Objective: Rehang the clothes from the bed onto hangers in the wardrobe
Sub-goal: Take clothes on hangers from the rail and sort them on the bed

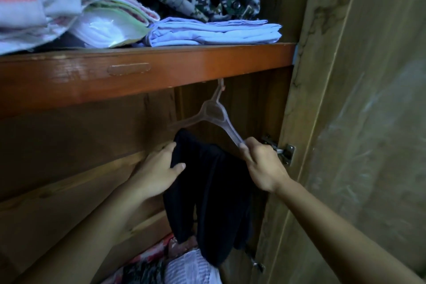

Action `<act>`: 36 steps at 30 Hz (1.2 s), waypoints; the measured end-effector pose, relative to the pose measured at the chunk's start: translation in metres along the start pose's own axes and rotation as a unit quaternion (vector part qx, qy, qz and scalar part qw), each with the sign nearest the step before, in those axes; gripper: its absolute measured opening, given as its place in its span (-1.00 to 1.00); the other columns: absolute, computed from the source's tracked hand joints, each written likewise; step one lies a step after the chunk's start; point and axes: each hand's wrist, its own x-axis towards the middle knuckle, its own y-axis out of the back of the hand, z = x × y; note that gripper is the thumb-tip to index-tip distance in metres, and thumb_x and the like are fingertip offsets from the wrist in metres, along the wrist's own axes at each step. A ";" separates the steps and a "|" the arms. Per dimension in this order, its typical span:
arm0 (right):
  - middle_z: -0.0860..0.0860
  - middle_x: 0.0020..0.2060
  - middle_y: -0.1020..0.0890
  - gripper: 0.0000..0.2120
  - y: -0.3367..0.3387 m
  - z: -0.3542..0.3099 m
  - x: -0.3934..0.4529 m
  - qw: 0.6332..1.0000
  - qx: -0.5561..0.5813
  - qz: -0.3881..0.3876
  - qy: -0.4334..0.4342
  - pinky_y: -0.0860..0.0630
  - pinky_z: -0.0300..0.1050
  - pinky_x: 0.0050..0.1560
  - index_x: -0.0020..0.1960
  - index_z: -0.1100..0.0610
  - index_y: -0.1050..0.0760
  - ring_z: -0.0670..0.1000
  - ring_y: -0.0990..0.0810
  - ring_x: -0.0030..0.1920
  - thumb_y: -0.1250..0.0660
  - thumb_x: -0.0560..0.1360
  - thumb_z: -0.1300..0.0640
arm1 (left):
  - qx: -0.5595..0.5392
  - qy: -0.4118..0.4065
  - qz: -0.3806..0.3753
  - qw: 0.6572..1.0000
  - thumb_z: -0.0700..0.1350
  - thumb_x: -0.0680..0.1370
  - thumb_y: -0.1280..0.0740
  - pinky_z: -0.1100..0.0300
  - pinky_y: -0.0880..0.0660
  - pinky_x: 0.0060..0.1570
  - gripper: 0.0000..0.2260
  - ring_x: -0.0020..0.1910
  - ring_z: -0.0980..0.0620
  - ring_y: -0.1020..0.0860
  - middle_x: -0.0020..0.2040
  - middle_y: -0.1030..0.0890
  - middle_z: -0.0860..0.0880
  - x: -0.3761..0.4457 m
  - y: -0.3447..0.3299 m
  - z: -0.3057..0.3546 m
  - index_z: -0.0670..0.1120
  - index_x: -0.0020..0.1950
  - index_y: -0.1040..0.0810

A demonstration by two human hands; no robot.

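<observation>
Gripping the dark garment (pixel 214 191) with my left hand (pixel 159 173), my right hand (pixel 262 166) fingers pinch the hanger (pixel 216 117) end just above them.

Head view, close, facing wardrobe (pixel 207 71) interior

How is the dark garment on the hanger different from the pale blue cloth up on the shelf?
The dark garment hangs loose and crumpled from the clear hanger; the pale blue cloth lies flat, neatly folded, on the shelf. The garment is near black, the cloth light. The left hand grips the garment; nothing touches the cloth. Both are fabric inside the wardrobe.
</observation>
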 end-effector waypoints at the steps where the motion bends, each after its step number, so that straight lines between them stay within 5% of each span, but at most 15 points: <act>1: -0.05 -0.27 -0.56 -0.75 0.008 0.002 -0.014 1.000 -0.011 0.003 0.008 -0.48 0.09 -0.20 -0.03 -0.03 -0.39 0.02 -0.55 -0.25 -0.03 0.68 -0.11 | 0.000 -0.011 -0.001 1.000 0.05 0.64 -0.26 0.12 -0.16 0.47 -0.33 0.56 0.01 -0.13 0.60 -0.11 -0.02 0.000 -0.002 0.003 -0.08 0.62 0.02; 6: -0.08 -0.30 -0.55 -0.75 0.057 0.014 -0.093 1.000 -0.009 -0.005 0.025 -0.48 -0.01 -0.28 -0.10 -0.12 -0.38 -0.08 -0.54 -0.30 -0.03 0.65 -0.16 | 0.000 -0.054 -0.004 0.999 0.14 0.62 -0.23 0.01 0.05 0.52 -0.23 0.58 0.05 0.17 0.61 0.21 0.02 -0.011 -0.026 0.022 0.04 0.61 0.24; 9: -0.07 -0.33 -0.51 -0.68 0.090 0.023 -0.142 0.999 -0.028 0.010 0.021 -0.45 -0.01 -0.28 -0.15 -0.09 -0.36 -0.03 -0.52 -0.30 -0.01 0.65 -0.22 | -0.014 -0.111 0.007 0.994 0.18 0.60 -0.23 -0.01 0.02 0.54 -0.29 0.58 0.08 0.06 0.61 0.04 0.08 -0.019 -0.041 0.037 0.07 0.62 0.10; 12: -0.06 -0.33 -0.50 -0.58 0.121 0.031 -0.194 0.999 -0.034 0.028 -0.002 -0.46 -0.04 -0.23 -0.15 0.02 -0.41 -0.02 -0.53 -0.29 -0.01 0.63 -0.24 | -0.048 -0.177 -0.062 0.981 0.21 0.59 -0.21 0.08 -0.21 0.46 -0.44 0.49 0.18 -0.21 0.50 -0.23 0.23 -0.027 -0.061 0.063 0.17 0.56 -0.14; 16: -0.06 -0.36 -0.47 -0.56 0.152 0.039 -0.264 0.994 -0.070 0.066 -0.052 -0.43 -0.11 -0.26 -0.16 0.06 -0.42 -0.03 -0.50 -0.34 -0.01 0.64 -0.22 | -0.084 -0.268 -0.113 0.953 0.11 0.61 -0.24 0.18 -0.48 -0.04 -0.90 -0.02 0.25 -0.52 -0.02 -0.54 0.19 -0.038 -0.099 0.109 0.12 0.05 -0.46; 19: -0.03 -0.37 -0.48 -0.58 0.167 0.039 -0.316 0.985 -0.097 0.080 -0.118 -0.41 -0.09 -0.27 -0.15 0.05 -0.43 -0.02 -0.48 -0.35 -0.02 0.64 -0.22 | -0.056 -0.339 -0.150 0.927 0.08 0.63 -0.19 0.08 -0.46 -0.19 -0.84 -0.21 0.15 -0.51 -0.19 -0.51 0.09 -0.046 -0.129 0.142 0.06 -0.11 -0.38; 26: -0.07 -0.35 -0.49 -0.69 0.180 -0.020 -0.415 0.926 -0.213 0.145 -0.276 -0.46 0.01 -0.22 -0.14 -0.03 -0.39 -0.10 -0.47 -0.32 -0.07 0.65 -0.17 | -0.098 -0.511 -0.201 0.830 0.11 0.62 -0.19 0.11 -0.41 -0.23 -0.76 -0.23 0.13 -0.46 -0.20 -0.49 0.12 -0.059 -0.180 0.217 0.02 -0.18 -0.33; 36: -0.04 -0.37 -0.47 -0.73 0.125 -0.145 -0.496 0.801 -0.241 0.223 -0.501 -0.44 0.13 -0.26 -0.20 -0.11 -0.36 -0.03 -0.47 -0.34 -0.13 0.63 -0.18 | -0.102 -0.728 -0.311 0.603 0.30 0.57 -0.01 0.28 -0.30 -0.37 -0.71 -0.25 0.18 -0.48 -0.22 -0.49 0.16 -0.116 -0.224 0.272 0.14 -0.18 -0.28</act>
